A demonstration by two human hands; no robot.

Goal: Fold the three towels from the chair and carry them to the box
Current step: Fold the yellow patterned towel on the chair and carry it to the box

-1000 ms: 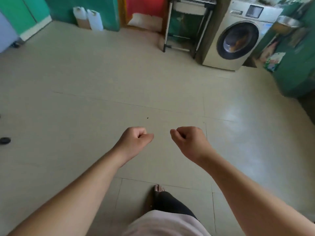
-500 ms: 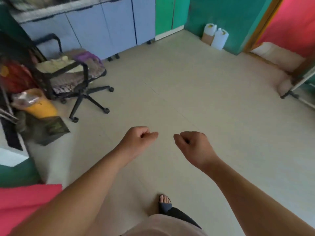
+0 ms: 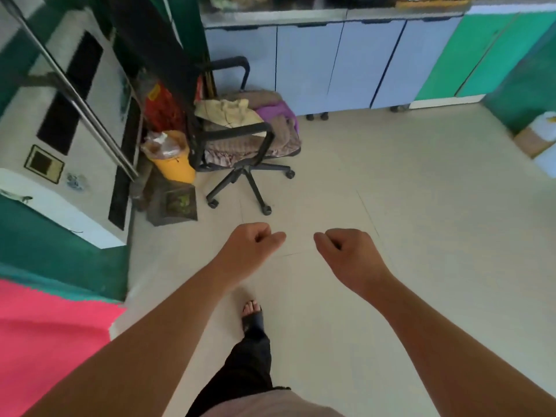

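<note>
A black office chair (image 3: 240,173) on castors stands ahead and to the left, against the blue cabinets. Towels are piled loosely on its seat: a cream one (image 3: 225,112) on the left, a purple one (image 3: 278,111) beside it, and a brown one (image 3: 284,135) hanging over the seat's right edge. My left hand (image 3: 249,245) and right hand (image 3: 349,254) are held out in front of me over the bare floor, short of the chair. Each has its fingers curled into a fist and holds nothing.
Blue cabinets (image 3: 346,64) run along the back wall. Left of the chair are a yellow bucket (image 3: 177,168), a red bag (image 3: 161,111) and a dark box (image 3: 174,206) on the floor. A cardboard box (image 3: 531,142) with white jugs sits at the right edge. My sandalled foot (image 3: 252,314) is stepping forward.
My view has swung left from the washing machine to the chair, which is now nearer and more central. Both fists have kept the same pose in front of me.
</note>
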